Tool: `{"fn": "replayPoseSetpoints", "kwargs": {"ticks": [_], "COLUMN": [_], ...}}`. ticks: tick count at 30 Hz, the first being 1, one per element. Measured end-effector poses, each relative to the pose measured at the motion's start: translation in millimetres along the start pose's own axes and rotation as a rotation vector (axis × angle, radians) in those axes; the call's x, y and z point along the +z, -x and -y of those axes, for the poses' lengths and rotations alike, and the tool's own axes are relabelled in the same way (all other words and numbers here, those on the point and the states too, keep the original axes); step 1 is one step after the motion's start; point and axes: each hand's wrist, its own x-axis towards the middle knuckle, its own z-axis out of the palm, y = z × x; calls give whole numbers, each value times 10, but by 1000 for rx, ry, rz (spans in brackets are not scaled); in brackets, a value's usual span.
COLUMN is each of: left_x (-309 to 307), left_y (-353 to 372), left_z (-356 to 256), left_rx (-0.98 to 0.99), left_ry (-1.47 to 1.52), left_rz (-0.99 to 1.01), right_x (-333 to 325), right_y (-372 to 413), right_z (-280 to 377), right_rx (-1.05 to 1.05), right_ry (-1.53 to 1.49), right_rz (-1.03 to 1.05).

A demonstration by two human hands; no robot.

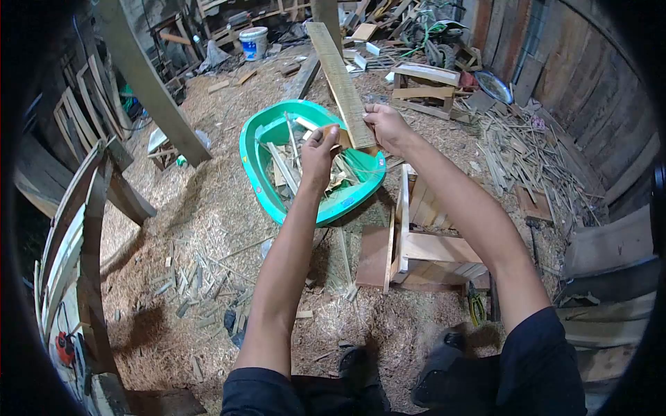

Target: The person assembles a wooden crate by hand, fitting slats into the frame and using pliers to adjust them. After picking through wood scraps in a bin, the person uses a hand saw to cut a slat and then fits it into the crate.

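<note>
Right hand [387, 126] is closed around the lower end of a long wooden slat [340, 76], which rises tilted away from the person above a green basin [254, 149] of wood scraps. Left hand [319, 151] pinches a small brown piece [341, 136] against the slat's lower end, just beside the right hand, over the sawdust-covered floor [208, 215].

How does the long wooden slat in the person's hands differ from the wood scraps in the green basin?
The slat is long, broad and whole; the scraps are short, thin offcuts. The slat is held up, gripped by the right hand with the left hand at its lower end; the scraps lie loose and criss-crossed in the green basin. Both are pale bare wood.
</note>
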Motion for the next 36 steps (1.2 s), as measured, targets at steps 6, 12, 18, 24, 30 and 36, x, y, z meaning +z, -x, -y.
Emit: {"fn": "replayPoseSetpoints", "kwargs": {"ticks": [6,12,18,24,30,36], "left_x": [428,-149,269,1071,1026,764], "left_y": [43,-298,-391,-306,162,1020], "left_z": [-135,173,175,-330,-171,-118], "left_rx": [-39,-176,-12,-66,-275,-557], "left_ry": [-134,-552,-621,146,382,-307], "left_rz": [23,-200,-247,91,-196,245], "right_x": [-211,-562,-655,-1147,-1613,-2021], "right_y": [105,78,610,1179,2253,3213], "right_z": [259,703,1008,906,803,603], "right_rx": [197,274,301,119,-118,-31], "right_ry": [63,-478,-397,350,991,1148], "right_rz": [-337,95,209,234,160,230]}}
